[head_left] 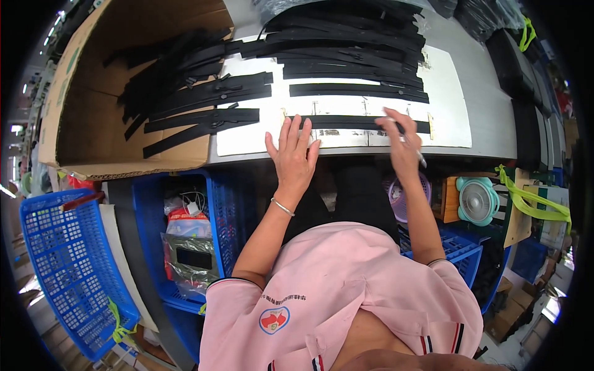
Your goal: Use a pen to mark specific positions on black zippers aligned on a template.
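Note:
A black zipper lies straight across the white board, over thin marked lines. At its left end my left hand rests with fingers stretched out and apart, the fingertips on or just over the tape. My right hand is near the zipper's right part, fingers bent and slightly blurred; a slim pale pen sticks out of its grip. Just beyond lies another black zipper parallel to the first. Farther back a thick pile of black zippers covers the board's far side.
An open cardboard box stands at the left, with more black zippers spilling over its edge onto the board. Below the table are a blue crate holding bags, a blue basket and a small teal fan. Dark bundles stand far right.

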The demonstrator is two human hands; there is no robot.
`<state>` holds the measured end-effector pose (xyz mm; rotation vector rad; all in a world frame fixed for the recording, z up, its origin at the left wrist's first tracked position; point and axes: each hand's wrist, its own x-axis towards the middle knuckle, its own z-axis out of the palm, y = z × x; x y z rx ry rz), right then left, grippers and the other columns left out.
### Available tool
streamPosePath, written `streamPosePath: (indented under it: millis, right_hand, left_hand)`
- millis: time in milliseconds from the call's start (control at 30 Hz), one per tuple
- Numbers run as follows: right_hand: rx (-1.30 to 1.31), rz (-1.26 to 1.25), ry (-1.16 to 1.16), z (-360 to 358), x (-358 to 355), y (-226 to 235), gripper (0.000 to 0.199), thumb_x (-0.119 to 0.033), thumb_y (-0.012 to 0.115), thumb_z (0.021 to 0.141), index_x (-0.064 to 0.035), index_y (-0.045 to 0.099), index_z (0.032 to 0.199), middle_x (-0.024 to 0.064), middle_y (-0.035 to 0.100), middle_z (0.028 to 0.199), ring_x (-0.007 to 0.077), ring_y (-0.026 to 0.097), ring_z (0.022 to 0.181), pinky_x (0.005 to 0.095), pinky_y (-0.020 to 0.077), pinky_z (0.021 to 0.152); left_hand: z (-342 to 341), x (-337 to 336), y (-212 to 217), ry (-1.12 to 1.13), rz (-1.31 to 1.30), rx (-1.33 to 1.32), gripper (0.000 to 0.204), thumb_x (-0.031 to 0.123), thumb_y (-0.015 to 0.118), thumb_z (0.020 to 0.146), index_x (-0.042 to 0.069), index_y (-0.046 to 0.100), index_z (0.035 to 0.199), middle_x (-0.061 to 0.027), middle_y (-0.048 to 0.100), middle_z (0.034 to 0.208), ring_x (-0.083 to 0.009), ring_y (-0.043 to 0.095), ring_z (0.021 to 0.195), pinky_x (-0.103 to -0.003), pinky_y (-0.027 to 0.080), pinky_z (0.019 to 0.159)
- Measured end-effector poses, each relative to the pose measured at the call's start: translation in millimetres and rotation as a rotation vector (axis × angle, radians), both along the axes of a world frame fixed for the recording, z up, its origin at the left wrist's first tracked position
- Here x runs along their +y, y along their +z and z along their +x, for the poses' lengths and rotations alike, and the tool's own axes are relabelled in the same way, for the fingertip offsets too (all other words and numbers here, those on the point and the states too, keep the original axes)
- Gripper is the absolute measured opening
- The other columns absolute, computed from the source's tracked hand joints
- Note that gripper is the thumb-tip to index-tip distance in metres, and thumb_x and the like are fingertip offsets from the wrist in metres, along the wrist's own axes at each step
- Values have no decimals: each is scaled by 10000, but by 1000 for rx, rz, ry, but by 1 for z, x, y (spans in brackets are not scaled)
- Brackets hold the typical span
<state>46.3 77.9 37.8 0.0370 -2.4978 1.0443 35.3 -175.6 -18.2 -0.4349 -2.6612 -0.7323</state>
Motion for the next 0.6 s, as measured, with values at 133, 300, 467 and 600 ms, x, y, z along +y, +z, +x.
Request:
streamPosePath:
  millis: [133,300,467,600]
  right_hand:
    - [-161,-433,139,-33,-57,2,185,-122,620,1022,-16,759,1082,56,745,1071,130,659,945,261,506,830]
    - [-207,-467,189,-56,-86,-39,203,-127,662,998,49,754,1040,56,753,981,92,668,754,231,514,660]
    - [-88,-320,201,-58,-93,-46,192,-126,692,966,61,736,975,85,765,1011,134,686,685,265,503,597]
    - [-83,-276,199,-59,-92,-47,169,-124,692,962,37,745,970,82,763,1014,167,698,684,283,512,595]
  left_hand:
    - [-1,2,-2,-7,1,10,525,275,725,936,107,603,1418,-89,541,1497,-277,428,1448,-604,130,1203]
    - [-1,3,-1,-10,29,19,512,274,720,932,100,615,1402,-100,545,1492,-281,437,1442,-611,138,1198]
    - [-1,2,-2,-4,46,23,491,275,712,939,90,627,1386,-103,548,1490,-281,438,1440,-610,137,1200]
    - [-1,2,-2,-6,55,18,498,268,711,942,102,620,1403,-88,546,1493,-275,422,1451,-581,112,1204]
